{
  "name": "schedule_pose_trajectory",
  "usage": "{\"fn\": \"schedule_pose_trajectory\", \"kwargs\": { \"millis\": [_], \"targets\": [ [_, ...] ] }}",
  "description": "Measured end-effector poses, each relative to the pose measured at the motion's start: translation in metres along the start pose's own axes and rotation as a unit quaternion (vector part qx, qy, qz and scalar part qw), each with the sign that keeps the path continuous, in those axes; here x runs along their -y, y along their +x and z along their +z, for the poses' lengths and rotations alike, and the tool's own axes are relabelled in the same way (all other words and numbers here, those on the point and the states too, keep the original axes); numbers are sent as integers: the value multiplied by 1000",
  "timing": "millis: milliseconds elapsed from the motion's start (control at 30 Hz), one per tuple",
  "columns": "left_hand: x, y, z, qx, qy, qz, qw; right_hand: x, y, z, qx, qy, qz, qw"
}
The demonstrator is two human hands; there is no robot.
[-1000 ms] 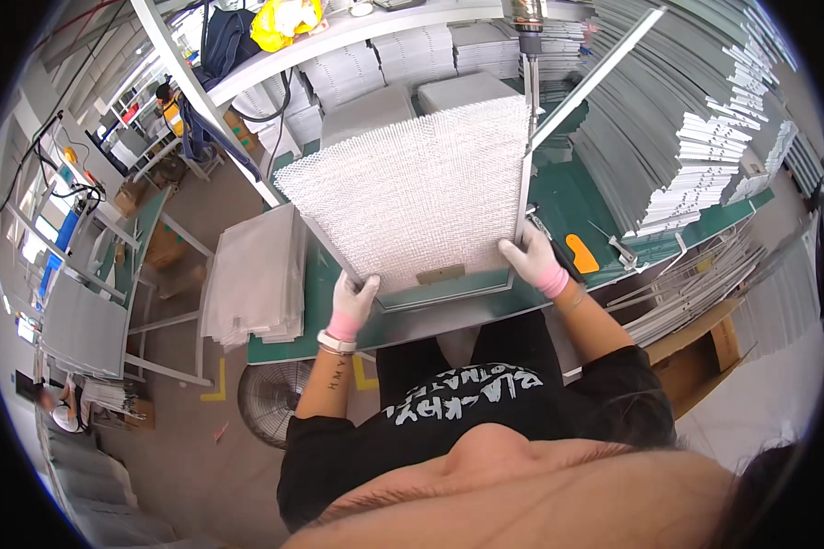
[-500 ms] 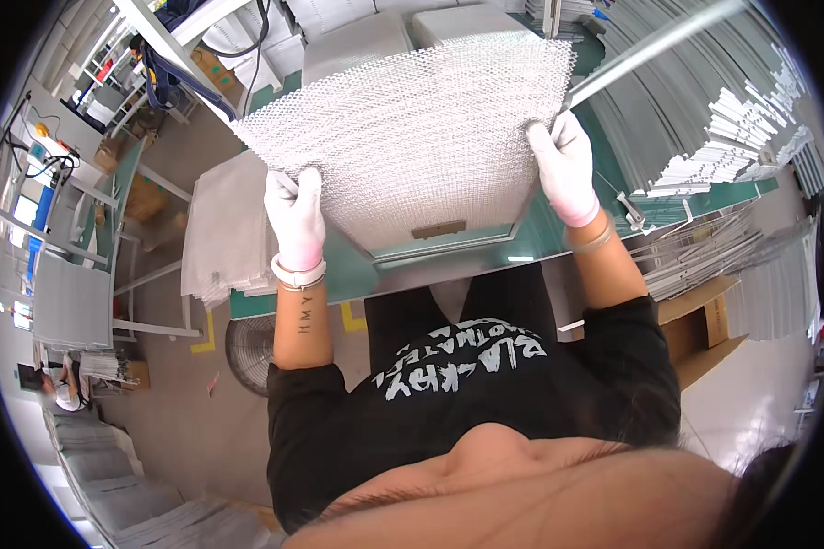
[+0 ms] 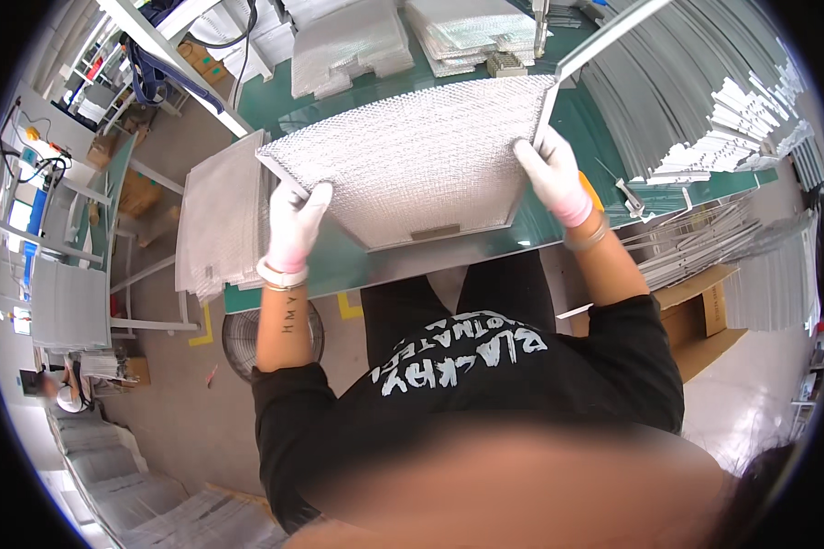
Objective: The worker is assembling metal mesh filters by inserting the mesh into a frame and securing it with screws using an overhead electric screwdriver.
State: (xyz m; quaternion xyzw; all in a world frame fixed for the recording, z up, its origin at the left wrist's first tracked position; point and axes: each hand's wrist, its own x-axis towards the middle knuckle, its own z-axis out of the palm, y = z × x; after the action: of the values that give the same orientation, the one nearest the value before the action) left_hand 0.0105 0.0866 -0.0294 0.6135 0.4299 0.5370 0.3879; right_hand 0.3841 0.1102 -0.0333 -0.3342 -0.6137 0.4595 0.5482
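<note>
A silvery metal mesh sheet (image 3: 421, 137) is tilted over the table, its lower end at the near bar of a thin metal frame (image 3: 366, 247). Side rails of that frame show along the sheet's left and right edges. My left hand (image 3: 293, 224), in a white glove, is closed on the left edge, thumb over the mesh. On the opposite edge my gloved right hand (image 3: 554, 178) is closed too, thumb on top and fingers behind the rail. A small rectangular cut-out (image 3: 436, 233) shows near the sheet's lower end.
Mesh sheets are stacked on the left (image 3: 220, 215) and at the back (image 3: 350, 50). Long metal strips (image 3: 677, 91) fill the table's right side, near a screwdriver-like tool (image 3: 629, 197). An open cardboard box (image 3: 705, 320) stands low right, and a round fan (image 3: 270, 343) below left.
The mesh sheet's far edge has come down toward me, and side rails now show along it. Both hands still grip its sides. More of the back stacks is visible.
</note>
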Motion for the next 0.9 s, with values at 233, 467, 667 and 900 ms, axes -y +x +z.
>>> {"fn": "schedule_pose_trajectory", "kwargs": {
  "millis": [233, 467, 667, 900],
  "targets": [
    [-37, 11, 6, -153, -39, 149, 976, 71, 38, 15, -46, -100, -98, 989],
    [-46, -19, 35, -55, -75, 259, 961, 47, 11, 2, -57, -55, -158, 984],
    [-51, -22, 39, 90, -132, 350, 923, 44, -15, -6, 119, 54, -305, 943],
    [-32, -1, 37, -26, -77, 254, 964, 58, -1, 19, -171, -19, -269, 948]
  ]
}}
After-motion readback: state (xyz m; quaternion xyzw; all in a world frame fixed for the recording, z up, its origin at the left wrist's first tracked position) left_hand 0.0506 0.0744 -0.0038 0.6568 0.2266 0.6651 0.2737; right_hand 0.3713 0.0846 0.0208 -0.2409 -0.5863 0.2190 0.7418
